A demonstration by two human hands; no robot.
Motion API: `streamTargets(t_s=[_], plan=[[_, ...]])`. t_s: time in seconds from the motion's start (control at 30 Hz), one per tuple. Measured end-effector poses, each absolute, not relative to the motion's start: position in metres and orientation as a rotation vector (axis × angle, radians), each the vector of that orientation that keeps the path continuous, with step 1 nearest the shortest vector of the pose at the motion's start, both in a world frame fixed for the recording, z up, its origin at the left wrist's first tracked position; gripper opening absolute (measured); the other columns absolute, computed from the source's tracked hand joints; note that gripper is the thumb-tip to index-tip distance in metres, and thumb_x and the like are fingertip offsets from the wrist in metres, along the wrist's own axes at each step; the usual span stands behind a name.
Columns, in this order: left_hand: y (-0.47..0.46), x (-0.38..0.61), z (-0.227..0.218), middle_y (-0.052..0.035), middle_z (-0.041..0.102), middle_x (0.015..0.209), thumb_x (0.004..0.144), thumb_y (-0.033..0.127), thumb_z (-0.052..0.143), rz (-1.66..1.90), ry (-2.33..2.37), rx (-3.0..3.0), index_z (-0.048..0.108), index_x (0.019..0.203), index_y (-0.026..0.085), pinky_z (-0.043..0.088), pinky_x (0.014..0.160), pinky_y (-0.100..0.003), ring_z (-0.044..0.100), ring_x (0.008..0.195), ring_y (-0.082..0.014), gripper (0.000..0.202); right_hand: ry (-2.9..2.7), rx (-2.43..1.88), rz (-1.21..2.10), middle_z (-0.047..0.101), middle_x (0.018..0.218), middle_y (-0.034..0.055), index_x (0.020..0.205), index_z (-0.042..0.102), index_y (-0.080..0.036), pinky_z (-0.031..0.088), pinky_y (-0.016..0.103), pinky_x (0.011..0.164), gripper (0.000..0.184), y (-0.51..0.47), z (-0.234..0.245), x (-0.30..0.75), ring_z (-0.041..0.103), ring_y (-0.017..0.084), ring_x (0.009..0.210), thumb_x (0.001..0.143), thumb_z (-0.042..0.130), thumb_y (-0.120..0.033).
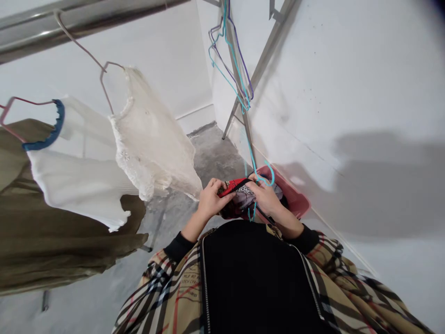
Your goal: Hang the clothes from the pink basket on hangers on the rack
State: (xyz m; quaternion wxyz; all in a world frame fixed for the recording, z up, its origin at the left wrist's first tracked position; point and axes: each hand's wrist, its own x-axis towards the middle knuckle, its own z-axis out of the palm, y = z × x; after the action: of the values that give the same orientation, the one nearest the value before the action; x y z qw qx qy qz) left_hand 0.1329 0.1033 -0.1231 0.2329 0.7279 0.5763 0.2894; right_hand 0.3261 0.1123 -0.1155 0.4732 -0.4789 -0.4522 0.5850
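My left hand [210,200] pinches the edge of a red and patterned garment [233,185] with a black band, its fingers closed on the cloth. On the other side, my right hand [267,198] is closed around the band and a turquoise clothes hanger [273,175], whose hook sticks up past the fingers. Part of the hanger's wire also shows below the garment. The garment is bunched between both hands, in front of my body. How far the hanger sits inside the cloth is hidden.
A pink basket [299,202] with clothes stands beneath my right hand. Turquoise and purple hangers [239,60] hang from a metal stand [259,69] by the wall. Left, a cream top [156,134], a white top [79,171] and olive cloth [69,241] hang beneath a metal rail [86,21].
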Motion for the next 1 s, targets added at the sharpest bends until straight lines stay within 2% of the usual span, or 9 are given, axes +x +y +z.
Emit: streamTargets(t_s=[0.1,0.23,0.3,0.47,0.6,0.73,0.87,1.0], plan=[[0.102,0.141,-0.128,-0.0048,0.06,0.098,0.08,0.033,0.065,0.815,1.763,2.105,0.062,0.09,0.021,0.044,0.071,-0.029,0.058,0.082,-0.0182,0.016,-1.144,-1.145,1.491,0.038,0.062,-0.006,0.071,0.043,-0.021,0.03,0.024,0.053,0.024,0.108,-0.105,0.321,0.036,0.01,0.057,0.077,0.061,-0.037],[0.1,0.146,-0.134,-0.0106,0.062,0.108,0.079,0.024,0.064,0.936,1.907,2.308,0.067,0.096,0.02,0.043,0.089,-0.041,0.055,0.103,-0.0286,0.018,-1.261,-1.128,1.442,0.038,0.064,-0.0057,0.069,0.042,-0.021,0.03,0.024,0.057,0.027,0.104,-0.1,0.319,0.036,0.01,0.059,0.079,0.061,-0.038],[0.1,0.145,-0.137,-0.0122,0.063,0.107,0.078,0.022,0.064,0.968,1.933,2.336,0.07,0.099,0.02,0.042,0.092,-0.045,0.053,0.104,-0.0307,0.022,-1.335,-1.152,1.363,0.035,0.063,-0.0058,0.066,0.039,-0.021,0.03,0.025,0.058,0.031,0.104,-0.101,0.32,0.034,0.01,0.06,0.08,0.061,-0.038],[0.102,0.138,-0.141,-0.0079,0.064,0.092,0.081,0.016,0.054,1.065,1.673,1.885,0.071,0.098,0.019,0.047,0.079,-0.032,0.059,0.086,-0.0199,0.023,-1.415,-1.238,1.191,0.034,0.063,-0.0059,0.067,0.036,-0.021,0.03,0.025,0.059,0.032,0.112,-0.11,0.331,0.034,0.01,0.06,0.08,0.061,-0.037],[0.104,0.137,-0.134,-0.0022,0.069,0.078,0.079,0.031,0.063,1.092,1.33,1.122,0.07,0.085,0.017,0.046,0.07,-0.025,0.06,0.071,-0.0137,0.017,-1.498,-1.292,1.101,0.039,0.065,-0.005,0.068,0.04,-0.021,0.033,0.026,0.062,0.029,0.12,-0.116,0.339,0.038,0.011,0.062,0.077,0.063,-0.037],[0.102,0.135,-0.121,-0.0001,0.065,0.06,0.068,0.044,0.078,0.87,1.092,0.732,0.068,0.071,0.012,0.039,0.052,-0.02,0.052,0.051,-0.008,0.033,-1.545,-1.301,1.063,0.048,0.068,-0.0024,0.07,0.045,-0.021,0.036,0.027,0.064,0.032,0.119,-0.12,0.349,0.043,0.013,0.064,0.076,0.066,-0.044],[0.101,0.129,-0.116,-0.0021,0.069,0.067,0.066,0.042,0.082,0.878,1.026,0.555,0.069,0.075,0.012,0.046,0.056,-0.021,0.06,0.055,-0.0101,0.034,-1.524,-1.319,0.972,0.057,0.07,0.0026,0.068,0.054,-0.02,0.04,0.03,0.066,0.039,0.109,-0.126,0.371,0.05,0.016,0.067,0.087,0.053,-0.055],[0.105,0.121,-0.119,-0.0002,0.069,0.071,0.067,0.035,0.083,1.002,1.065,0.438,0.07,0.083,0.014,0.049,0.057,-0.021,0.062,0.058,-0.0105,0.03,-1.443,-1.43,0.939,0.044,0.05,0.0,0.052,0.044,-0.021,0.034,0.029,0.053,0.056,0.094,-0.131,0.405,0.041,0.013,0.05,0.092,0.041,-0.06]])
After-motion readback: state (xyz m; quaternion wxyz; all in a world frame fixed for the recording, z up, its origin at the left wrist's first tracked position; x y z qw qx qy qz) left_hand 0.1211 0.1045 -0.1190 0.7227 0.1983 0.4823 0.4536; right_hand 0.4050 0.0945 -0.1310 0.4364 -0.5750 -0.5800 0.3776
